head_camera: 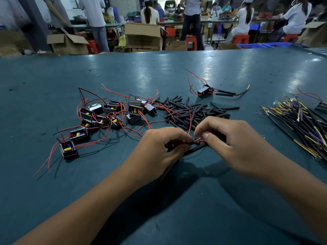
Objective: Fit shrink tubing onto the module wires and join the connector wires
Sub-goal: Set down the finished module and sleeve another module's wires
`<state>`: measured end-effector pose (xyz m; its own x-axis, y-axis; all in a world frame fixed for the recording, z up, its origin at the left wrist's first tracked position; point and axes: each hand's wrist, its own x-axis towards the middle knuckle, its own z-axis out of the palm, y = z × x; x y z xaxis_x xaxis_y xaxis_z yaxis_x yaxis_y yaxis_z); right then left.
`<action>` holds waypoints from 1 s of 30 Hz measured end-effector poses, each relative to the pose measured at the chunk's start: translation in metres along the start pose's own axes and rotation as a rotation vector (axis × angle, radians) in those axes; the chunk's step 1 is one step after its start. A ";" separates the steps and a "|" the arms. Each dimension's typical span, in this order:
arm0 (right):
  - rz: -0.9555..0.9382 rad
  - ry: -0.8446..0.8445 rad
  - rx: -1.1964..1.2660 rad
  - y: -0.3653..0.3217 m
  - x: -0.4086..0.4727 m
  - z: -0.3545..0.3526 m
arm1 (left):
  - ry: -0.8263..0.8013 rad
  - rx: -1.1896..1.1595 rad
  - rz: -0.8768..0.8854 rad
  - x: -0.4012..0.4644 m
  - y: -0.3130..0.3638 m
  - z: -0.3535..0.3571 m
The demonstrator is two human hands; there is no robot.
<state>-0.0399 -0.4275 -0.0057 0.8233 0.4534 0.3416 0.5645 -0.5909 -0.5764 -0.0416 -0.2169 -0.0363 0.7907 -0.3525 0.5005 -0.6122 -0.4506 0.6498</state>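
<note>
Both hands meet at lower centre: left hand grips a black tube, right hand pinches a red wire, probably lining them up; spare tubing lies just above.

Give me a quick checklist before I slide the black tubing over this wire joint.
1. Left hand grips black sleeved connector wire: ok.
2. Right hand pinches thin red module wire: ok.
3. Bare ends twisted together: cannot tell, fingers hide them.
4. Pile of short black shrink tubing pieces close by: ok.
5. Module in right palm: cannot tell.
6. Bundle of black and yellow connector wires at right: ok.
</note>
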 end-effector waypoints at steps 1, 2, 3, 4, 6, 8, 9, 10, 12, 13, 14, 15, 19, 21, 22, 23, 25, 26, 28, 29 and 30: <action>-0.005 0.000 -0.005 0.000 0.000 0.000 | 0.001 -0.011 -0.009 0.000 0.000 0.000; -0.010 0.001 -0.005 -0.001 0.000 -0.001 | 0.000 -0.019 -0.016 0.000 0.000 -0.001; -0.013 -0.001 -0.007 -0.002 0.000 -0.002 | -0.002 -0.020 -0.019 -0.001 0.000 0.000; -0.017 -0.005 -0.015 -0.002 0.000 -0.002 | -0.004 -0.020 -0.021 -0.001 0.000 0.000; -0.030 -0.014 -0.043 -0.003 0.000 -0.002 | -0.005 -0.035 -0.039 -0.001 0.000 0.002; -0.046 -0.017 -0.075 -0.002 0.000 -0.003 | -0.002 -0.064 -0.065 -0.001 -0.001 0.003; -0.054 -0.021 -0.090 -0.002 0.000 -0.004 | -0.003 -0.074 -0.073 -0.002 -0.001 0.004; -0.060 -0.028 -0.102 -0.002 0.000 -0.004 | -0.004 -0.079 -0.076 -0.002 0.000 0.005; -0.072 -0.034 -0.114 -0.002 0.000 -0.004 | -0.004 -0.085 -0.083 -0.003 0.000 0.005; -0.077 -0.024 -0.111 -0.001 0.000 -0.004 | -0.004 -0.088 -0.091 -0.003 0.000 0.005; -0.074 -0.010 -0.098 -0.001 0.000 -0.004 | -0.004 -0.083 -0.100 -0.003 -0.001 0.005; -0.064 0.000 -0.077 0.000 0.000 -0.004 | -0.005 -0.071 -0.106 -0.002 -0.001 0.005; -0.050 -0.028 -0.023 0.001 -0.001 -0.006 | -0.027 -0.082 -0.130 -0.002 -0.001 0.005; -0.068 -0.041 -0.017 0.001 -0.001 -0.006 | -0.039 -0.147 -0.154 -0.002 0.000 0.005; -0.076 -0.042 -0.014 0.001 -0.001 -0.007 | -0.042 -0.202 -0.173 -0.002 0.000 0.005; -0.085 -0.040 -0.012 0.001 -0.001 -0.007 | -0.043 -0.262 -0.194 -0.001 0.000 0.005; -0.109 -0.036 -0.018 0.002 -0.001 -0.008 | -0.056 -0.362 -0.235 -0.001 -0.001 0.004; -0.127 -0.037 -0.028 0.002 -0.001 -0.008 | -0.073 -0.386 -0.250 -0.001 -0.001 0.003; -0.157 -0.037 -0.044 0.001 -0.001 -0.007 | -0.122 -0.382 -0.257 -0.001 -0.002 0.003; -0.166 -0.035 -0.048 0.002 -0.002 -0.007 | -0.142 -0.376 -0.258 -0.001 -0.002 0.003; -0.169 -0.034 -0.052 0.002 -0.002 -0.007 | -0.151 -0.381 -0.263 -0.001 -0.002 0.003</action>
<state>-0.0400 -0.4340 -0.0019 0.7143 0.5709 0.4047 0.6978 -0.5375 -0.4734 -0.0409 -0.2177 -0.0397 0.8918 -0.3949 0.2209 -0.3244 -0.2177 0.9205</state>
